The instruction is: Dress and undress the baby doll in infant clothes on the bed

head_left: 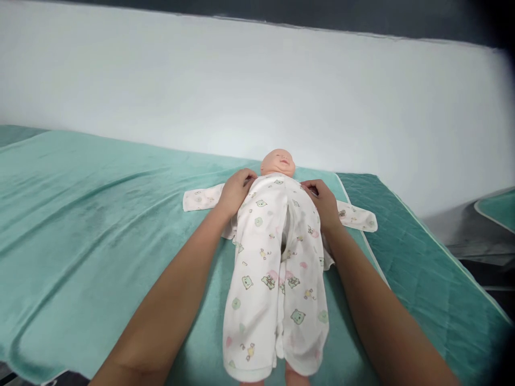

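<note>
A baby doll (278, 161) lies on its back, its head toward the wall and its feet toward me. White baby pants (257, 257) printed with bears cover it from the upper chest down to the lower legs. My left hand (236, 192) is closed on the upper left edge of the pants, near the doll's shoulder. At the opposite upper edge, my right hand (324, 203) has its fingers curled on the same cloth. A matching baby shirt (201, 198) shows beneath, its sleeves spread out to both sides. Some of my fingertips are hidden against the fabric.
A light green sheet (104, 214) with soft wrinkles covers the bed under the doll. To the right lies a darker green quilted mat (422, 268) with a pale border. A white wall (257, 80) stands behind the bed. Another green-covered surface (499, 209) shows at the far right.
</note>
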### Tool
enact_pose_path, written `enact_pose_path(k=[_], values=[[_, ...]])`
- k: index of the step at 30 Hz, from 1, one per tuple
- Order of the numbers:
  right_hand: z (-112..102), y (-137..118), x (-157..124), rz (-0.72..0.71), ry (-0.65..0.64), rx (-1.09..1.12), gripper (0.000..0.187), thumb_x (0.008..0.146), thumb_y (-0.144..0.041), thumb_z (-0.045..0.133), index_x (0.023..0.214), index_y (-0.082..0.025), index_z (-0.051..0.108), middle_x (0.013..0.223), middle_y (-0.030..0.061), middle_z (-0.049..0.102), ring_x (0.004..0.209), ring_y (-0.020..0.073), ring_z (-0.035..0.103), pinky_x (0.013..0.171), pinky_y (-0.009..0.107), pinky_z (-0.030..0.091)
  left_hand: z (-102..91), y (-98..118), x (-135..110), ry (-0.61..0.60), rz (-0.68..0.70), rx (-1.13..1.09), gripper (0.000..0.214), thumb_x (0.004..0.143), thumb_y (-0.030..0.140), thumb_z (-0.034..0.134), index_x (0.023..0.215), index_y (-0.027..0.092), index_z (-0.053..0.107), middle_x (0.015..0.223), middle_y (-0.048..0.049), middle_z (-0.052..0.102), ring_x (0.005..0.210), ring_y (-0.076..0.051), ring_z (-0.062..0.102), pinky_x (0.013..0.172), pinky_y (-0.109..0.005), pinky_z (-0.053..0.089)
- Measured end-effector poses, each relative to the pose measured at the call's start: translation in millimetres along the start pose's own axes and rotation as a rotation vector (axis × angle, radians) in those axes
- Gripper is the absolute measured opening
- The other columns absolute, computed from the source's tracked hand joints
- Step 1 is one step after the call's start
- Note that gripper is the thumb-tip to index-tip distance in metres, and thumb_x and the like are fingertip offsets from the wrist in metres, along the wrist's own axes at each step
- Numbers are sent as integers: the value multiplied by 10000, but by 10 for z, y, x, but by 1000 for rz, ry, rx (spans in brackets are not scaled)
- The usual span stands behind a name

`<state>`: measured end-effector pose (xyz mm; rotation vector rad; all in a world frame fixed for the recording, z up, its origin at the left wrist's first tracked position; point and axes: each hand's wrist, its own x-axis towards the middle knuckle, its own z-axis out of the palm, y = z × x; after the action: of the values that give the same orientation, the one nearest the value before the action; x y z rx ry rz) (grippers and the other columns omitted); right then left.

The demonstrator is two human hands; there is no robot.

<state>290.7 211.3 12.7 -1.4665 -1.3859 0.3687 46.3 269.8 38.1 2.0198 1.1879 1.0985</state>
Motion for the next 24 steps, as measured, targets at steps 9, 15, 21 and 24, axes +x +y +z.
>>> enact_pose_path(k=[9, 15, 21, 24], values=[[-6, 1, -7, 2, -14, 25, 209, 879, -439, 582, 944, -252, 650, 1028, 35, 710, 983, 219, 623, 897, 377, 457, -2, -3, 1, -10, 5, -5, 214, 888, 251, 481, 966, 233, 679, 1076, -32, 708, 1004, -205, 626, 890, -338, 488], [-11, -13, -20, 5, -12, 16, 216, 888, -437, 563, 951, -249, 647, 1042, 38, 709, 989, 215, 618, 900, 375, 456, -2, 12, -11, -4, 3, -1, 226, 895, 263, 474, 978, 230, 682, 1076, -35, 711, 1003, -205, 627, 890, -337, 484], [-9, -15, -13, 10, -20, 1, 230, 890, -446, 545, 947, -243, 639, 1044, 46, 709, 993, 217, 614, 904, 379, 460, -6, 34, -21, -3, 9, 5, 225, 900, 265, 469, 981, 228, 677, 1096, -41, 709, 1022, -207, 624, 928, -347, 473], [-11, -13, -9, 12, -22, 5, 237, 889, -452, 544, 952, -245, 638, 1045, 47, 709, 993, 218, 614, 900, 378, 459, -1, 31, -19, 2, 2, 6, 216, 899, 268, 476, 972, 228, 675, 1102, -41, 710, 1025, -206, 626, 931, -344, 471]])
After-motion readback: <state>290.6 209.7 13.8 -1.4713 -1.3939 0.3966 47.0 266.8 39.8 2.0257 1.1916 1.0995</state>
